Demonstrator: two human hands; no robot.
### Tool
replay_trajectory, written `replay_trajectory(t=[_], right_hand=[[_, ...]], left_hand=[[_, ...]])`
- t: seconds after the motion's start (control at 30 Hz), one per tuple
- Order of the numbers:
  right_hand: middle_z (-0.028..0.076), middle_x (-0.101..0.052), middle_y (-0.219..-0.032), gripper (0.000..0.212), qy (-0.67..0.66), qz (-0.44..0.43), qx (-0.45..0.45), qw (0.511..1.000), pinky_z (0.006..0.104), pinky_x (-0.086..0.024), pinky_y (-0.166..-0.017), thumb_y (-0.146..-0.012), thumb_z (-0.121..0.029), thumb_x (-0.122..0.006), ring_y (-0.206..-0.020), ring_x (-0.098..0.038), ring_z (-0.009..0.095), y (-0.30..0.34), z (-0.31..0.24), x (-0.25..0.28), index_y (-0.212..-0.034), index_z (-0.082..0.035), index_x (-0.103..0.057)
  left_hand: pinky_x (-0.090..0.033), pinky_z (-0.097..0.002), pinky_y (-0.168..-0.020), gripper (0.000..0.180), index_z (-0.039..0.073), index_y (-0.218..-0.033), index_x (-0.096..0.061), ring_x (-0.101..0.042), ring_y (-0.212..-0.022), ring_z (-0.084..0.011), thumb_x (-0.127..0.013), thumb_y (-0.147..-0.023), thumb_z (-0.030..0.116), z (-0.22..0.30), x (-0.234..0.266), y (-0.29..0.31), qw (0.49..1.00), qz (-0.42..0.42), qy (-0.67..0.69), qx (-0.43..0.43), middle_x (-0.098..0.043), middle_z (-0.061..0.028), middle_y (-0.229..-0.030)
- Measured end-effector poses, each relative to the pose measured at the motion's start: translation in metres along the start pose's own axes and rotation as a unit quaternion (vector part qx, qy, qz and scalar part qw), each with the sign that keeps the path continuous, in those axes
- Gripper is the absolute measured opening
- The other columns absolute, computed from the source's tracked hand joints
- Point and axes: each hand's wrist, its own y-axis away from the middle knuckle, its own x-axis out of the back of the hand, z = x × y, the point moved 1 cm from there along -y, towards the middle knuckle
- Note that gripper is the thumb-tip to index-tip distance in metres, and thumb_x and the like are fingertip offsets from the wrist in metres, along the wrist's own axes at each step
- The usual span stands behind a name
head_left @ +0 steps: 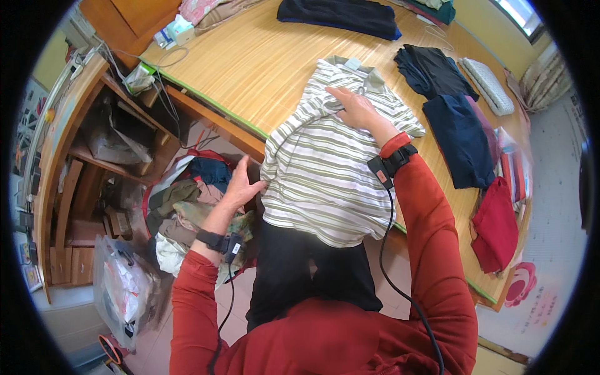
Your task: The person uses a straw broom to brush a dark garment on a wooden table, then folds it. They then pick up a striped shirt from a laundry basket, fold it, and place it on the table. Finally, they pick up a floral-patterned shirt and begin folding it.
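Note:
A striped shirt, white with olive-green and grey bands, lies on the mat-covered bed, its collar toward the far side and its hem hanging over the near edge. My right hand rests on the upper part below the collar, fingers stretched out, nothing gripped. Beside the shirt's left edge is my left hand, its fingers apart and the thumb tip close to the fabric; whether it touches cannot be made out. Creases run across the cloth near the left sleeve. Each wrist wears a black strap with a small cabled box.
Folded dark trousers, a red garment and a white knitted bundle line the bed's right side. A dark folded garment lies at the far edge. Lower left are a bag of mixed clothes, a clear plastic bag and a wooden shelf.

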Motion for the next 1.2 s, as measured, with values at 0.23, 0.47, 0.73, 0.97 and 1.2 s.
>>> replay_trajectory(t=[0.23,0.47,0.73,0.97,1.2], right_hand=[[0.012,-0.076,-0.124,0.036,-0.006,0.001,-0.019,1.000,0.0457,-0.058,-0.102,-0.086,-0.007,-0.070,-0.120,-0.071,0.038,-0.036,0.010,-0.014,-0.117,-0.020,-0.085],[0.015,-0.074,-0.122,0.036,-0.146,0.015,0.000,0.989,0.0397,-0.056,-0.103,-0.085,0.000,-0.068,-0.119,-0.072,0.033,-0.052,-0.004,0.004,-0.118,-0.009,-0.080],[0.013,-0.070,-0.131,0.029,-0.151,0.108,0.073,0.980,0.0402,-0.055,-0.103,-0.087,0.002,-0.068,-0.119,-0.068,0.033,-0.054,-0.010,0.024,-0.113,-0.009,-0.076],[0.015,-0.067,-0.139,0.029,-0.095,0.138,0.091,0.982,0.0444,-0.050,-0.115,-0.088,0.002,-0.066,-0.134,-0.063,0.038,-0.065,-0.020,0.011,-0.115,-0.007,-0.072],[0.015,-0.064,-0.154,0.029,-0.088,0.168,0.041,0.981,0.0441,-0.049,-0.120,-0.088,0.007,-0.059,-0.145,-0.059,0.039,-0.052,-0.012,-0.005,-0.114,-0.003,-0.067]], left_hand=[[-0.035,-0.0401,-0.128,0.092,-0.002,-0.163,-0.044,-0.047,-0.152,-0.0338,-0.087,-0.085,0.023,-0.021,-0.026,0.000,0.987,-0.123,0.090,0.058,-0.052,-0.0220,-0.158],[-0.032,-0.0368,-0.127,0.084,0.000,-0.162,-0.044,-0.047,-0.150,-0.0251,-0.080,-0.086,0.007,-0.012,-0.024,-0.008,0.894,-0.144,0.423,0.031,-0.053,-0.0116,-0.157],[-0.052,-0.0278,-0.081,0.018,0.003,-0.111,-0.071,-0.062,-0.090,-0.0088,-0.076,-0.093,0.004,-0.031,0.028,0.015,0.986,0.036,0.160,0.017,-0.070,0.0018,-0.098],[-0.052,-0.0318,-0.070,0.025,0.007,-0.111,-0.071,-0.063,-0.072,-0.0131,-0.072,-0.088,0.000,-0.001,0.071,0.062,0.954,0.280,0.096,-0.047,-0.067,-0.0039,-0.081],[-0.055,-0.0421,-0.070,0.064,0.009,-0.146,-0.069,-0.068,-0.075,-0.0301,-0.076,-0.083,0.000,0.060,0.046,0.117,0.924,0.227,-0.185,-0.246,-0.068,-0.0089,-0.093]])
